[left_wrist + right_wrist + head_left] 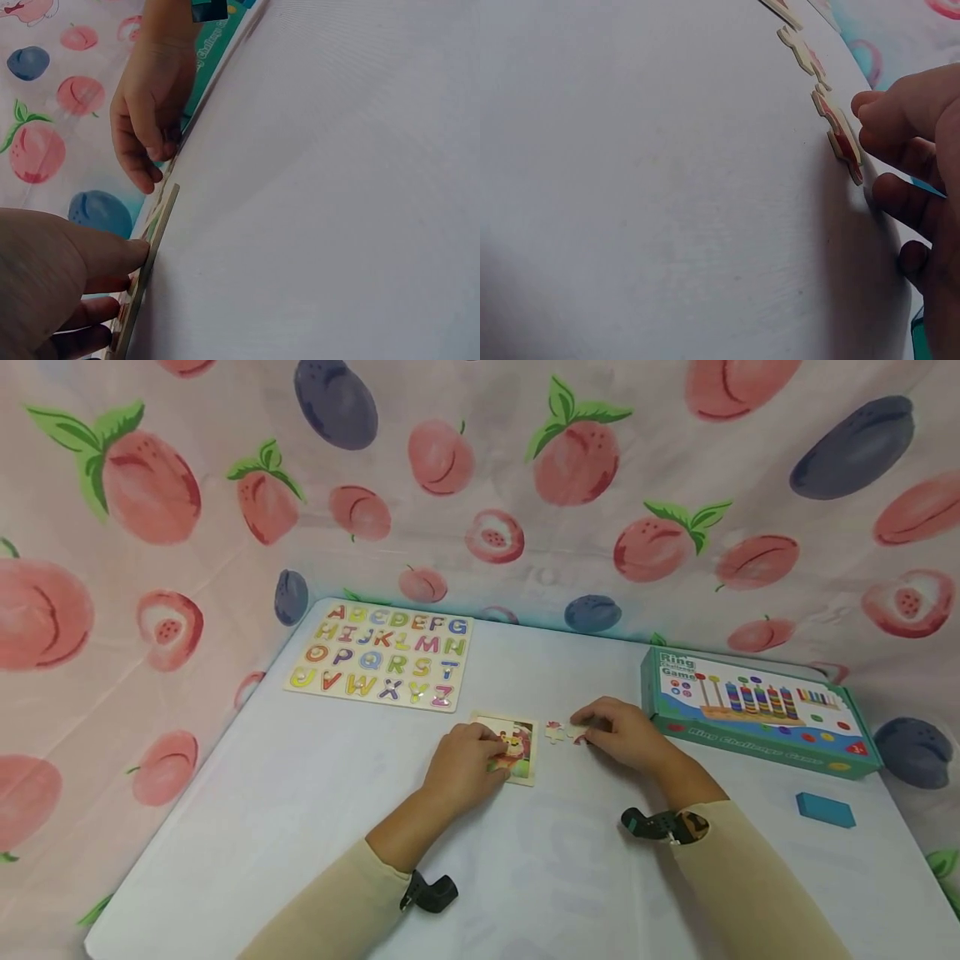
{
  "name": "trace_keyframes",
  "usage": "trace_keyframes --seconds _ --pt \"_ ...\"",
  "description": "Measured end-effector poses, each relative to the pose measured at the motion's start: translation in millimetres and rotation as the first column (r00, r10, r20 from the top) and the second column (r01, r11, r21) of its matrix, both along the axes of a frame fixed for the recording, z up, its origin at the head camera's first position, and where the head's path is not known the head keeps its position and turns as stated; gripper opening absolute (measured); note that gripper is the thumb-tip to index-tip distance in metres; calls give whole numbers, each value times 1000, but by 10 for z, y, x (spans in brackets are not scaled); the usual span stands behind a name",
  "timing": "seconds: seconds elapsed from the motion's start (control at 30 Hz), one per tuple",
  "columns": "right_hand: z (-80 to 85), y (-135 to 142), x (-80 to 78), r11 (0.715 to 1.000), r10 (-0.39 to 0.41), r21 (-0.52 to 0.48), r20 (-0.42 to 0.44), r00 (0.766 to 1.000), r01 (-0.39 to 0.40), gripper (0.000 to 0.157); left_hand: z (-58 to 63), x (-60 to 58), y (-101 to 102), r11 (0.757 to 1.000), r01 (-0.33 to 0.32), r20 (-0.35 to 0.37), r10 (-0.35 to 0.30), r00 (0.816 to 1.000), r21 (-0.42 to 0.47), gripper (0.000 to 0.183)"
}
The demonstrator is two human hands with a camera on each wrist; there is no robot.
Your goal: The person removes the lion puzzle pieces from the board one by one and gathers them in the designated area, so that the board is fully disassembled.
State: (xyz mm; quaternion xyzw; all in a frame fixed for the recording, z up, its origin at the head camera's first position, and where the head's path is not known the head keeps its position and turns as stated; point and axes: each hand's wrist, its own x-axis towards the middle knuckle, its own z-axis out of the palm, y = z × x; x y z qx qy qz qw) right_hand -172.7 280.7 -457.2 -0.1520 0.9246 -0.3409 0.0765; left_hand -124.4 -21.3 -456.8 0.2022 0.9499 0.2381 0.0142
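Observation:
On a small wooden picture puzzle board [528, 772] lies my left hand [463, 768], covering its left part. In the left wrist view the thumb is at the board's near edge, while the other fingers rest over the picture. Two loose jigsaw pieces sit to the board's right: one puzzle piece [554, 734] is nearer the board, the other piece [575, 732] is at the fingertips of my right hand [621, 735]. From the right wrist, that red and cream piece [843, 142] lies flat on the table, with loosely bent fingers [900, 142] right beside it.
A wooden alphabet board [382, 656] lies at the back left of the white table [300, 827]. A green ring game box [757, 710] stands at the back right, with a blue block [825, 810] in front. Peach-patterned cloth [495, 460] hangs behind.

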Motion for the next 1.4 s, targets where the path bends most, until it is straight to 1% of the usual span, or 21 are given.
trace_keyframes --seconds 0.13,0.23,0.43,0.53,0.67,0.8,0.87,0.97,1.07,1.17,1.3,1.4 --pt "17 -14 -23 1000 -19 -1 3 1000 19 24 3 -2 -10 1000 5 -9 -5 1000 12 39" --pt "30 -33 -43 1000 -17 -18 10 1000 17 24 15 -2 -18 1000 4 -4 -4 1000 22 40" --pt "68 -88 -63 994 13 -105 27 1000 -10 23 47 14 -41 999 -6 3 5 1000 51 40" --pt "101 -145 -66 988 36 -153 11 999 -34 23 44 17 -46 998 -9 -6 9 1000 66 41" --pt "138 -251 -91 980 69 -184 -20 997 -72 24 18 -2 -30 994 19 -12 -18 1000 103 47" --pt "157 -375 -128 976 94 -193 -16 995 -96 25 -28 -49 20 988 78 -1 -78 997 130 53" --pt "164 -433 -147 975 104 -195 -14 994 -105 26 -56 -73 53 986 107 -4 -107 994 130 52" --pt "163 -511 -180 974 121 -192 -25 992 -124 27 -101 -90 94 985 133 -37 -130 991 106 46" --pt "152 -566 -218 971 150 -181 -53 987 -157 28 -123 -80 114 987 145 -68 -140 988 75 43" --pt "143 -607 -248 966 186 -174 -59 981 -194 29 -124 -59 114 986 158 -91 -153 984 49 43" --pt "131 -658 -280 961 236 -140 -32 971 -238 32 -111 -41 102 985 169 -97 -165 982 44 43" --pt "120 -700 -313 957 277 -88 -8 961 -277 36 -111 -39 88 985 155 -81 -149 985 71 43"
